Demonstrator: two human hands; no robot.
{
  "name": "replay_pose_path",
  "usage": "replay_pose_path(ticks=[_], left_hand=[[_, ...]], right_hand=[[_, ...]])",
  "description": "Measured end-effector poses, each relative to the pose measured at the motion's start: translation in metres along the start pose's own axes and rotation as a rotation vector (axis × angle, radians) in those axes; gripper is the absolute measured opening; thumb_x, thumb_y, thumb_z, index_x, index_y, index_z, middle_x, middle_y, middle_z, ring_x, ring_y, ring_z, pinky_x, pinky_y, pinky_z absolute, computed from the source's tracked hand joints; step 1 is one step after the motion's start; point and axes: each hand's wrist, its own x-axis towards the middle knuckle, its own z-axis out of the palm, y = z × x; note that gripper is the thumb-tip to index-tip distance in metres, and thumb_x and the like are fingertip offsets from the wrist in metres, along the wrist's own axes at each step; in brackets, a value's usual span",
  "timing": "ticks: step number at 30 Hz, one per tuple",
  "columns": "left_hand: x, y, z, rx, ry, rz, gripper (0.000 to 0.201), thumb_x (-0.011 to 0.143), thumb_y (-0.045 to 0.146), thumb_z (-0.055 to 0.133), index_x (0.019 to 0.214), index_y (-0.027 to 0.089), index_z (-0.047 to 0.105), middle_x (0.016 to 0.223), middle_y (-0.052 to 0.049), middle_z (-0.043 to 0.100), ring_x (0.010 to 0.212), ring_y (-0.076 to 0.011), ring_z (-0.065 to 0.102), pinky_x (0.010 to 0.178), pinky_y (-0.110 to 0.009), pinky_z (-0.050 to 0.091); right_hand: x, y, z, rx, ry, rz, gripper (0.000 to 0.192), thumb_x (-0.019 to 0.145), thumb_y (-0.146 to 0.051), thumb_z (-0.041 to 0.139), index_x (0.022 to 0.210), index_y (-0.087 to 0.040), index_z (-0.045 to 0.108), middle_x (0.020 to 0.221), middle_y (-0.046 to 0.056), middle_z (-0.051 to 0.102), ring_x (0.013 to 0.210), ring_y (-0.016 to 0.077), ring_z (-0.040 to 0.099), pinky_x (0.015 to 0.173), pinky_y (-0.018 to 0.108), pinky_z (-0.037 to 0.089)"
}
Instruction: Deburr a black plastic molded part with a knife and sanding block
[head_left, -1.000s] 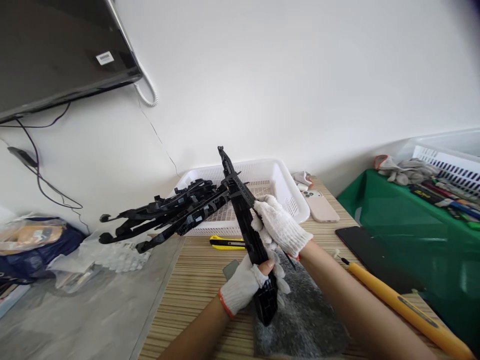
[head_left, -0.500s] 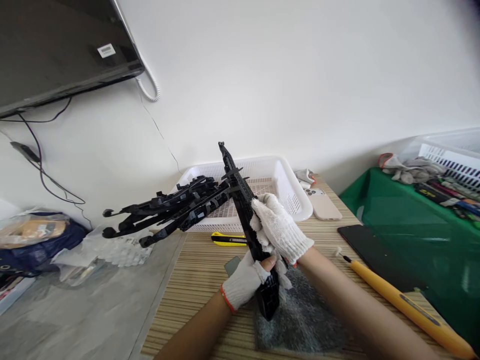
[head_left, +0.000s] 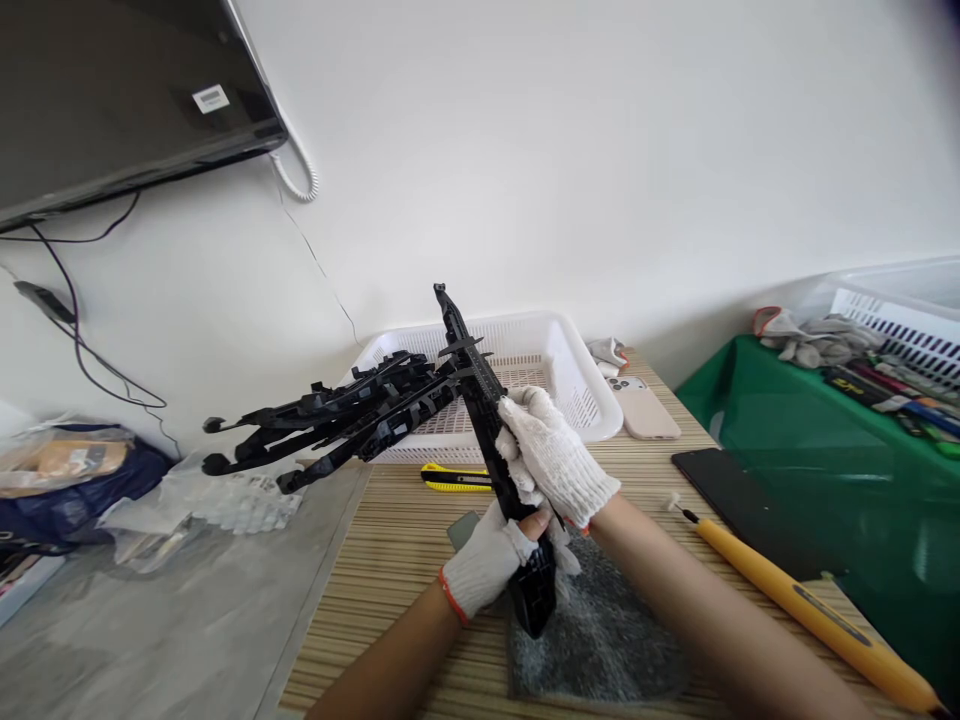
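Observation:
Both my hands wear white knit gloves. My left hand [head_left: 487,560] grips the lower end of a long black plastic part [head_left: 480,400] that stands tilted, its top pointing up and to the left. My right hand [head_left: 553,460] is wrapped around the middle of the same part, just above my left hand. A bundle of similar black plastic parts [head_left: 330,425] fans out to the left from the white basket [head_left: 574,370]. Under my hands lies a grey foam pad [head_left: 607,640] on the wooden table.
A yellow utility knife [head_left: 450,478] lies in front of the basket. A phone [head_left: 645,412] sits to its right, a long yellow tool [head_left: 810,600] and a dark tablet [head_left: 742,500] further right. A green cloth [head_left: 825,460] covers the right side. Plastic bags [head_left: 210,500] lie left.
My hands and the black part have lifted slightly off the foam pad and shifted a little upward; the grip is the same.

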Motion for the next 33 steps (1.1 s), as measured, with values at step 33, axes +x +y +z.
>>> replay_pose_path(ticks=[33], left_hand=[[-0.003, -0.002, -0.001, -0.02, -0.004, -0.034, 0.068, 0.057, 0.07, 0.083, 0.094, 0.017, 0.063, 0.089, -0.01, 0.072, 0.085, -0.0276, 0.071, 0.083, -0.043, 0.056]], right_hand=[[-0.005, -0.004, 0.001, 0.194, -0.119, 0.008, 0.068, 0.094, -0.031, 0.049, 0.156, -0.029, 0.02, 0.049, -0.009, 0.051, 0.024, 0.0102, 0.035, 0.021, 0.016, 0.03]])
